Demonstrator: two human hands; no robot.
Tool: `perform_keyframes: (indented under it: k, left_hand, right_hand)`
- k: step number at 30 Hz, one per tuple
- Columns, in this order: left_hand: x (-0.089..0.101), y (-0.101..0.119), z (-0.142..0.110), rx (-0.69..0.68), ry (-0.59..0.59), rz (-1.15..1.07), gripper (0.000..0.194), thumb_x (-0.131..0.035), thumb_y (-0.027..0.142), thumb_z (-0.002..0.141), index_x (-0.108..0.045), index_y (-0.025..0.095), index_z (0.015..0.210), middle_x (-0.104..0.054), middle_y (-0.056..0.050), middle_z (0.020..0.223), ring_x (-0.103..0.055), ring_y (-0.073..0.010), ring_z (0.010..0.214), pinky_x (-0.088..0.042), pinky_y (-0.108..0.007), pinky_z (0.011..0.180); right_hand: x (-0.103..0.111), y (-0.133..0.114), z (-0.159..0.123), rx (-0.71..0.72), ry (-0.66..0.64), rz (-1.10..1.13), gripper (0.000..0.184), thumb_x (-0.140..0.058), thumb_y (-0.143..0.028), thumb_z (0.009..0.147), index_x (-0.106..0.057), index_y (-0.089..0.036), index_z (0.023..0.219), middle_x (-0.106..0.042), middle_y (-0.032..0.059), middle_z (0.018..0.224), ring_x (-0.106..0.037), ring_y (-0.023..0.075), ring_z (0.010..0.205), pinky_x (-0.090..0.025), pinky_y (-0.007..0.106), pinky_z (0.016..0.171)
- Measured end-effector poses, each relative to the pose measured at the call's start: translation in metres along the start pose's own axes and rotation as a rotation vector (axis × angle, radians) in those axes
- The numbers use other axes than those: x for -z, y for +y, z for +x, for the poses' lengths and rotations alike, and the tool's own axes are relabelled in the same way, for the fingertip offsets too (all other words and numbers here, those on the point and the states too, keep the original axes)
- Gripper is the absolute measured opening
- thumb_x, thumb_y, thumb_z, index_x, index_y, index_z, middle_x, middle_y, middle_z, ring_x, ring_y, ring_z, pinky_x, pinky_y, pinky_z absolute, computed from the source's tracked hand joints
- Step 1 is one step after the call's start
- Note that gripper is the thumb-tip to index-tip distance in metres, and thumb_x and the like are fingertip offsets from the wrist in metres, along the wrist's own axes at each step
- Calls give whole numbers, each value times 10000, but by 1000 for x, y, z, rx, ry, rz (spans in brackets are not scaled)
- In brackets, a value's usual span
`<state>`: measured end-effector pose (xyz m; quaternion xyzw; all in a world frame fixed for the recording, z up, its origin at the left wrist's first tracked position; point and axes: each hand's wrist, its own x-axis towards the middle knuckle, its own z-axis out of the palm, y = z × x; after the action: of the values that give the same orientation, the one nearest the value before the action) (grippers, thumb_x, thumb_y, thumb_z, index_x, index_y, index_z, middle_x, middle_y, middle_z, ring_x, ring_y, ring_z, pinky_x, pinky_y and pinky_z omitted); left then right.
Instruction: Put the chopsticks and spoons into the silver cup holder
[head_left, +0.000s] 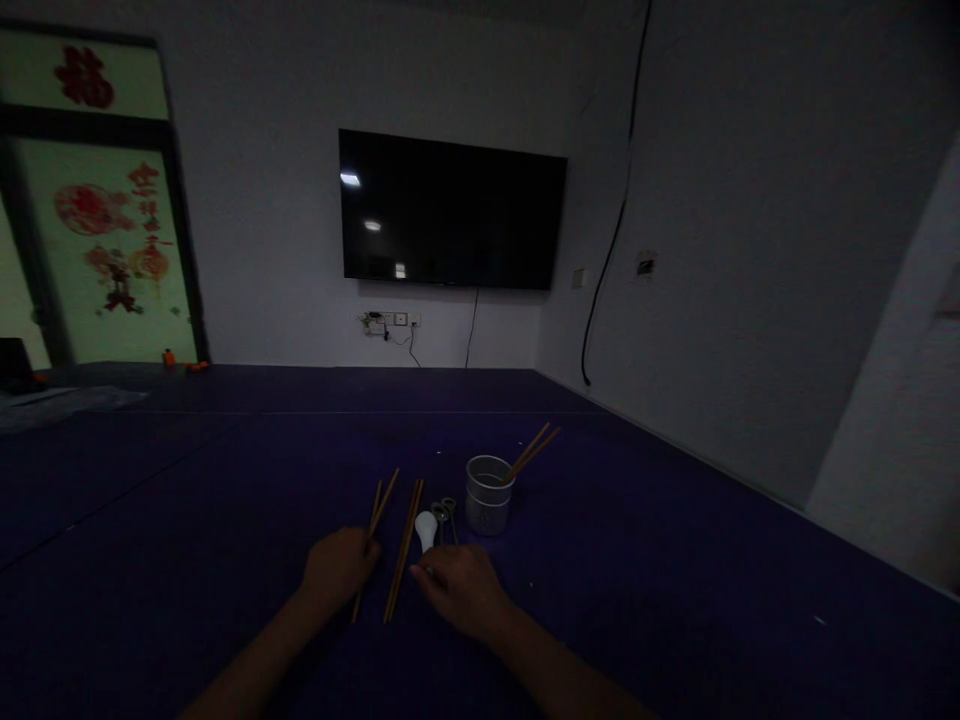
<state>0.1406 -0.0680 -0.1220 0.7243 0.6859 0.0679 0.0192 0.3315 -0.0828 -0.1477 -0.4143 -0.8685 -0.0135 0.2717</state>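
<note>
My left hand [341, 568] is closed around a wooden chopstick [386, 500] that slants up and to the right. Another chopstick [358, 606] runs beneath that hand, its lower end showing on the purple tabletop. Just right of it, a pair of chopsticks [405, 550] lies side by side. My right hand [465, 588] is closed at the handle of a white spoon [426, 528], whose bowl points away from me. Two metal spoons [444, 512] lie beside it, their handles partly hidden by my fingers. A metal cup [487, 500] stands upright behind, with two chopsticks [532, 452] leaning out to the right.
The purple table [675, 560] stretches to the walls. At its far left are clear plastic sheeting [67, 405] and small orange objects [169, 357]. A television [454, 212] hangs on the back wall above sockets. A black cable [607, 260] runs down the right wall.
</note>
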Motion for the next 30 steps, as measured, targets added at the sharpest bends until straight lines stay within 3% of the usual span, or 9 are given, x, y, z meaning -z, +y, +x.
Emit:
perform_keyframes:
  k: [3,5,8,11,17,21,26,30]
  left_hand:
    - [-4,-2,5,-43,44,-299,381,-293,341,844,-611,148,761,-662,-89,817,-626,-201,788,-440,-272,680]
    - [-10,1,7,-129,56,-577,427,-267,399,846,-584,144,718,-634,-66,750,-598,-173,715,-434,-248,634]
    - [-21,9,7,-250,-17,-901,535,-299,586,799,-561,136,677,-571,-35,654,-531,-148,629,-418,-244,590]
    - [-31,18,2,-286,-114,-1047,623,-359,728,707,-551,137,658,-501,0,592,-460,-119,576,-383,-230,545]
    - [-27,22,-4,-309,-184,-1129,667,-396,792,635,-536,139,641,-418,38,562,-374,-92,538,-325,-210,498]
    - [-22,23,-6,-348,-209,-1138,674,-426,807,591,-524,140,612,-433,32,570,-382,-97,554,-331,-213,507]
    - [-24,26,-9,-346,-246,-1096,599,-417,746,665,-480,157,570,-420,44,535,-375,-87,511,-328,-206,484]
    - [-23,27,-12,-326,-218,-1066,529,-456,671,697,-492,156,584,-430,42,544,-384,-91,523,-328,-204,488]
  right_hand:
    - [2,-2,0,-25,11,37,190,-468,-288,881,-644,-226,912,-701,1,768,-646,132,676,-379,209,567]
    - [4,-3,0,-42,21,56,257,-480,-283,872,-592,-257,1102,-701,-9,772,-640,128,638,-390,208,567]
    - [5,-3,0,-47,35,51,398,-496,-273,859,-483,-275,1257,-699,-13,764,-631,131,608,-405,209,569]
    - [3,-2,-1,-25,53,43,419,-509,-259,847,-482,-270,1264,-703,-2,772,-635,136,627,-420,206,582]
    - [-1,1,-1,50,139,33,313,-462,-237,863,-580,-254,1152,-700,30,860,-647,145,712,-453,213,631]
    - [-4,3,-2,87,176,-23,353,-416,-182,860,-563,-249,1174,-691,34,857,-640,151,711,-460,229,621]
    - [-4,9,-3,187,214,-127,374,-398,-181,868,-523,-181,1220,-669,90,948,-622,163,761,-462,249,641]
    - [-2,10,-3,236,258,-198,350,-407,-186,869,-540,-158,1191,-659,80,845,-603,170,694,-446,266,591]
